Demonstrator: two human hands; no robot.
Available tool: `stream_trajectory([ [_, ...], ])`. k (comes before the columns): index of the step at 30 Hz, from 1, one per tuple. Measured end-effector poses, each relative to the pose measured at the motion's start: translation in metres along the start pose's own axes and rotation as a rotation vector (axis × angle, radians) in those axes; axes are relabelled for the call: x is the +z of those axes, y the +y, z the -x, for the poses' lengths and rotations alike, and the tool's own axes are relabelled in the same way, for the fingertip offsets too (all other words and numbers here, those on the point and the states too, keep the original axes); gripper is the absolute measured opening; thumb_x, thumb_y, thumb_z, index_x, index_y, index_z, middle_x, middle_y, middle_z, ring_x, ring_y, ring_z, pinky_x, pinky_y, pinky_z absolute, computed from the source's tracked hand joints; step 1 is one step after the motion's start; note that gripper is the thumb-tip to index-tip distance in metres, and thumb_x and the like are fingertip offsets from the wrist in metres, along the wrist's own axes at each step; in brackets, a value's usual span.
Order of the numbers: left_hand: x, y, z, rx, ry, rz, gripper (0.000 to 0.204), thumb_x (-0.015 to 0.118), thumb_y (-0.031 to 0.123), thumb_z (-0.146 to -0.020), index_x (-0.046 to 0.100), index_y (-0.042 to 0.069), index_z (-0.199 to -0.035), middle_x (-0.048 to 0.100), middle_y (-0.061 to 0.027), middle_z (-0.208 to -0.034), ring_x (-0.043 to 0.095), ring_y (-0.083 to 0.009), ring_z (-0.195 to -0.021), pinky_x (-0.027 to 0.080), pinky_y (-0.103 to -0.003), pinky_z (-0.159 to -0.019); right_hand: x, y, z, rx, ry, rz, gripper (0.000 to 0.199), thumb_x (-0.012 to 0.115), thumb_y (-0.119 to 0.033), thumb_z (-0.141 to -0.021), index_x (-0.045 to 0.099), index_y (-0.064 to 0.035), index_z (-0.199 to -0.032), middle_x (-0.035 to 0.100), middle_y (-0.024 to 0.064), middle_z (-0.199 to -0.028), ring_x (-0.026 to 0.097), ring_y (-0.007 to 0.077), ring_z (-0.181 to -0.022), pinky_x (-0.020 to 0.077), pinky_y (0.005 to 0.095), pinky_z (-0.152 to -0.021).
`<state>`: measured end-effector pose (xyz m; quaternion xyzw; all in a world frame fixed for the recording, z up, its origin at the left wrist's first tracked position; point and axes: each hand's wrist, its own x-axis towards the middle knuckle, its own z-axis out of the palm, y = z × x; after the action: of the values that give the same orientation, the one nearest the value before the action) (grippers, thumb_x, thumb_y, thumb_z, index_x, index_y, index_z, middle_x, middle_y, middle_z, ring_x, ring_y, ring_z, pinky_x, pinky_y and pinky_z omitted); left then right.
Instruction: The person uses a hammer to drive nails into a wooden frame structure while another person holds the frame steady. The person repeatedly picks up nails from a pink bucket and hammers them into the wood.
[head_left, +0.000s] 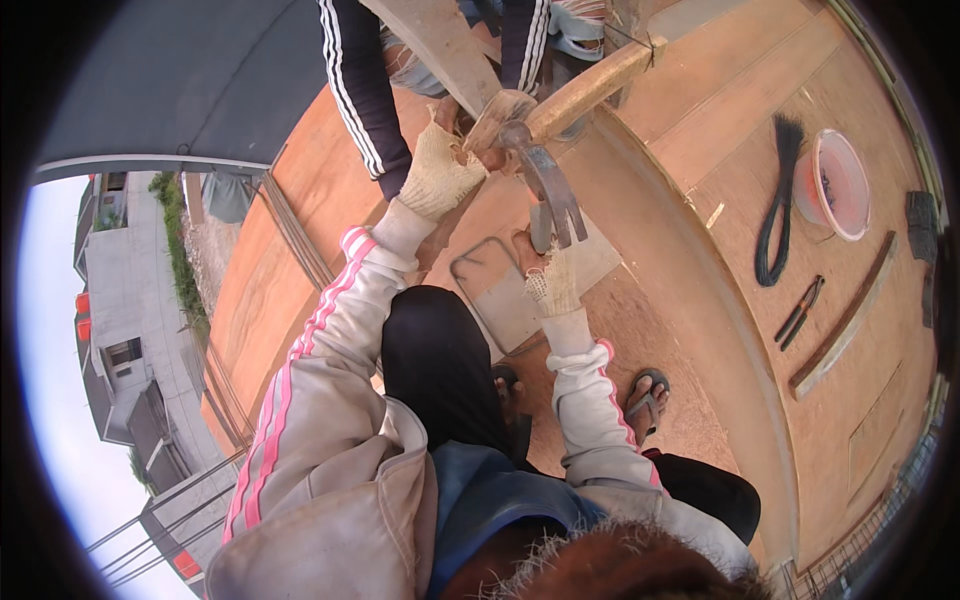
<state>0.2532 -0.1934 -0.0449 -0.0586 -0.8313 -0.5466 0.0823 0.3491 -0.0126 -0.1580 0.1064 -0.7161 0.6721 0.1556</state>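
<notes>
Gloved left hand (pixel 440 175) closed in a tight grip around the wooden handle of a claw hammer (pixel 545 165), its steel head hanging claw-down just above the right hand (pixel 553 283). That right hand, also gloved, pinches something small under the hammer head, too small to identify, over a pale flat board (pixel 500 295) that lies on the plywood deck (pixel 680 330). Beyond the hammer, a second person's dark striped sleeves (pixel 360 90) steady a slanted timber (pixel 440 45). To the hammer's right lie a bundle of black tie wire (pixel 778 200), a pink bucket (pixel 838 182) and pliers (pixel 798 312). The fixing looks barely begun: the hammer is poised rather than landed, and nothing visibly driven into the board yet.
</notes>
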Motion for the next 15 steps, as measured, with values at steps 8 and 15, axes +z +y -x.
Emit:
stream_trajectory([
  [8,-0.009,-0.006,-0.005,0.026,-0.070,0.042,0.082,0.086,0.038,-0.080,0.045,0.002,-0.141,0.061,-0.0118,-0.125,0.062,-0.0222,-0.112,0.052,-0.035,-0.092,-0.016,-0.063,-0.032,-0.054,0.171,-0.654,0.020,0.064,-0.012,-0.095,0.050,-0.0032,-0.083,0.048,0.0049,-0.063,0.047,0.0155,-0.055,0.0455,0.0358,-0.059],
  [15,-0.005,-0.002,0.003,-0.069,-0.036,0.083,0.091,0.089,0.042,-0.076,0.042,0.000,-0.142,0.064,-0.0174,-0.123,0.064,-0.0263,-0.117,0.051,-0.039,-0.098,-0.036,-0.068,-0.033,0.006,0.002,-0.374,0.020,0.066,-0.011,-0.094,0.056,-0.0035,-0.109,0.062,0.0122,-0.078,0.059,0.0237,-0.069,0.0524,0.0362,-0.073],
])
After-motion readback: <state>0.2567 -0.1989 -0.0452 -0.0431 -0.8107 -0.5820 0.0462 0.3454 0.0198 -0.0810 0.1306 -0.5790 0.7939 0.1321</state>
